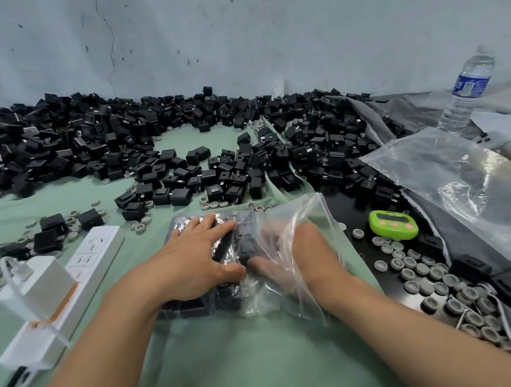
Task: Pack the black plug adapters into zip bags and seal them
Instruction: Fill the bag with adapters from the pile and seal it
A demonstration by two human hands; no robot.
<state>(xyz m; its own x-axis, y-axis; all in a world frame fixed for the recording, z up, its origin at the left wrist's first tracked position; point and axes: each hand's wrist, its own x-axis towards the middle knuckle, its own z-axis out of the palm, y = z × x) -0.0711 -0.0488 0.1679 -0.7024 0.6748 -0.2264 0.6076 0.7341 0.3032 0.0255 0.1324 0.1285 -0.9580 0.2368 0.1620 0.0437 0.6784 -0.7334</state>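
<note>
A clear zip bag [293,287] lies on the green cloth in front of me with several black plug adapters [197,306] inside it. My left hand [198,260] presses flat on top of the filled left part of the bag, fingers spread. My right hand [300,258] is inside the bag's open right end, seen through the plastic, fingers on a black adapter [247,245]. A big heap of loose black adapters [134,143] covers the back of the table.
A white power strip [76,277] with a white charger [35,285] lies at the left. A green timer [393,224], grey caps [428,272] and empty clear bags [470,188] are at the right. A water bottle [468,89] stands at the back right.
</note>
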